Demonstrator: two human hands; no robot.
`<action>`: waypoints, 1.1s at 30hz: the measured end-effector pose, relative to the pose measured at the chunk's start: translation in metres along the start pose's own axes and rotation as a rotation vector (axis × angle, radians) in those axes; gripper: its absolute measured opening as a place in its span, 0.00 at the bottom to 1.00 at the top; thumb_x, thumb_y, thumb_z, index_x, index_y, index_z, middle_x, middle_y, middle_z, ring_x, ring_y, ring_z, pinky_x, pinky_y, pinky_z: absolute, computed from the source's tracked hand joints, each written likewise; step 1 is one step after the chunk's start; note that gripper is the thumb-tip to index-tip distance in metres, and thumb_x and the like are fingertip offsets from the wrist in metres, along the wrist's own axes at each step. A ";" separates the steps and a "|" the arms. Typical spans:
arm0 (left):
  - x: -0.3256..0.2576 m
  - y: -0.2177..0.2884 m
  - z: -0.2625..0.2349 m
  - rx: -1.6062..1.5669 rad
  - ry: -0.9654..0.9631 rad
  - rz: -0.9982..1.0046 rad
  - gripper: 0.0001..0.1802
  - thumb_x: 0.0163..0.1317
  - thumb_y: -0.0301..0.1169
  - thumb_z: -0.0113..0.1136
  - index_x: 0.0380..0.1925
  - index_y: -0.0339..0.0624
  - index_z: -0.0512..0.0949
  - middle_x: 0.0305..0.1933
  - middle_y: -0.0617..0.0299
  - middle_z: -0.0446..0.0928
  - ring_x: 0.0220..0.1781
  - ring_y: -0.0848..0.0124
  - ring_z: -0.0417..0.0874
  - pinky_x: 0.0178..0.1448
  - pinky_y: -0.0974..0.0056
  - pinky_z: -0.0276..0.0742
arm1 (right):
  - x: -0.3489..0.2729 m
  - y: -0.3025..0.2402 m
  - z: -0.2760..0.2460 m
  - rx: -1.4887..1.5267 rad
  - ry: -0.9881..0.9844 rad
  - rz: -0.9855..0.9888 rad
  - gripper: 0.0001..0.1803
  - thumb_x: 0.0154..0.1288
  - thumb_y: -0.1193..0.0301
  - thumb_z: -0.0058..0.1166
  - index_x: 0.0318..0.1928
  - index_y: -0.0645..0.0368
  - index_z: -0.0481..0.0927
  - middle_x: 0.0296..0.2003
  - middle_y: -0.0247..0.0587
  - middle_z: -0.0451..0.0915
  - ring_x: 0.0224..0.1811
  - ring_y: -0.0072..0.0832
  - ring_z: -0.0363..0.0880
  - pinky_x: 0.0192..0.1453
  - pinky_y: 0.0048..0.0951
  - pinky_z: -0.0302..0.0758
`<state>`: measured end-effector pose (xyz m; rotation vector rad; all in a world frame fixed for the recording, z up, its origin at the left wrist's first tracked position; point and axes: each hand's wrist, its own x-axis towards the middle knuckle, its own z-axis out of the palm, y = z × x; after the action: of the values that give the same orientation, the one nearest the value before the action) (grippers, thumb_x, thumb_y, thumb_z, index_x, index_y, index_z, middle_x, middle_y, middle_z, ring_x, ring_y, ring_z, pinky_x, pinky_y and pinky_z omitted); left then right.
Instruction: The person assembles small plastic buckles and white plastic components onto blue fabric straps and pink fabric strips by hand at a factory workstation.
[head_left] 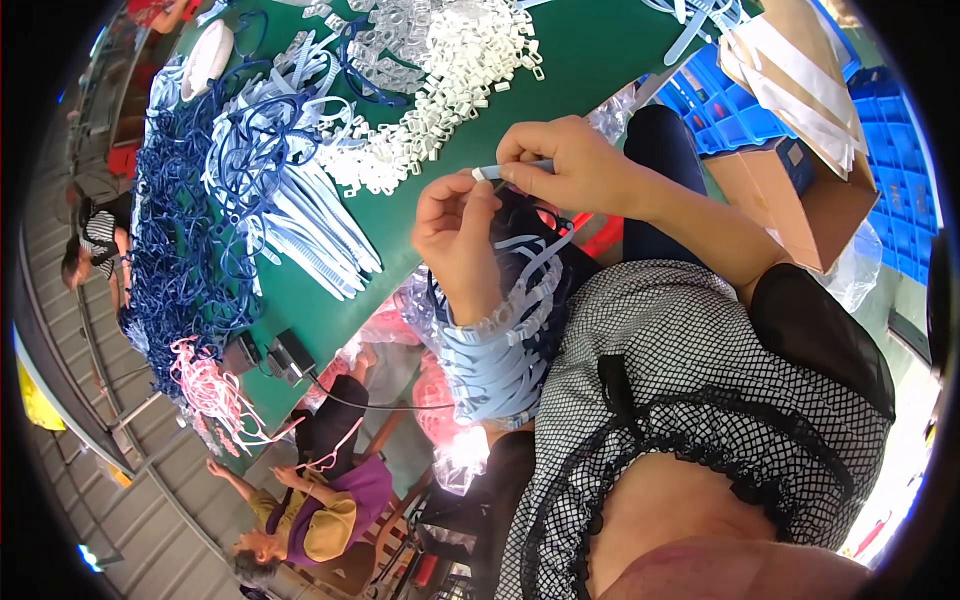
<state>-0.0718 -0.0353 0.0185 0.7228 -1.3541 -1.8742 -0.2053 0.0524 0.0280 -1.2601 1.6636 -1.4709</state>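
Note:
Above the near edge of the green table, my two hands meet around one light-blue strap (545, 165). My right hand (575, 165) pinches the strap between thumb and curled fingers. My left hand (458, 235) has thumb and fingertips closed on a small white loop (479, 174) at the strap's end. How far the strap passes through the loop is hidden by the fingers. Several light-blue straps (490, 375) with clear ends hang around my left forearm. Beyond my hands lies a heap of white loops (460, 95), with light-blue straps (325, 235) to its left.
Dark-blue straps (185, 220) cover the table's left side; pink straps (210, 390) lie at its corner by a black adapter (290, 355) with a cable. Clear parts (385, 50) are at the back. A cardboard box (790, 200) and blue crates (715, 100) stand right. Another person (320, 515) sits lower left.

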 end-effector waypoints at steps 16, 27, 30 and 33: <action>-0.013 0.016 -0.012 0.136 -0.142 -0.133 0.08 0.58 0.26 0.57 0.34 0.31 0.79 0.28 0.61 0.78 0.26 0.78 0.75 0.31 0.75 0.68 | -0.005 -0.011 -0.002 -0.112 -0.185 -0.027 0.07 0.55 0.70 0.54 0.31 0.60 0.74 0.23 0.39 0.77 0.24 0.29 0.77 0.26 0.27 0.69; -0.002 0.033 -0.016 0.238 -0.140 -0.074 0.08 0.59 0.28 0.58 0.28 0.32 0.79 0.24 0.64 0.77 0.26 0.80 0.72 0.30 0.76 0.67 | 0.008 -0.001 0.001 -0.248 -0.055 -0.364 0.10 0.49 0.73 0.59 0.34 0.59 0.78 0.28 0.38 0.77 0.27 0.30 0.77 0.29 0.27 0.72; 0.007 0.038 -0.017 0.296 -0.083 -0.054 0.09 0.58 0.29 0.58 0.28 0.32 0.79 0.23 0.65 0.76 0.25 0.80 0.72 0.29 0.76 0.66 | 0.012 0.001 -0.006 -0.206 -0.017 -0.279 0.09 0.49 0.76 0.59 0.34 0.60 0.78 0.26 0.35 0.77 0.26 0.23 0.75 0.28 0.22 0.70; 0.027 0.039 -0.013 0.450 -0.124 0.045 0.08 0.57 0.28 0.59 0.30 0.32 0.79 0.23 0.62 0.76 0.23 0.80 0.72 0.28 0.75 0.65 | 0.019 0.009 -0.019 -0.172 0.058 -0.239 0.08 0.51 0.76 0.59 0.34 0.61 0.78 0.25 0.31 0.75 0.25 0.16 0.71 0.28 0.19 0.67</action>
<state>-0.0692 -0.0727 0.0511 0.7953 -1.8870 -1.6141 -0.2323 0.0426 0.0264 -1.5700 1.7572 -1.5406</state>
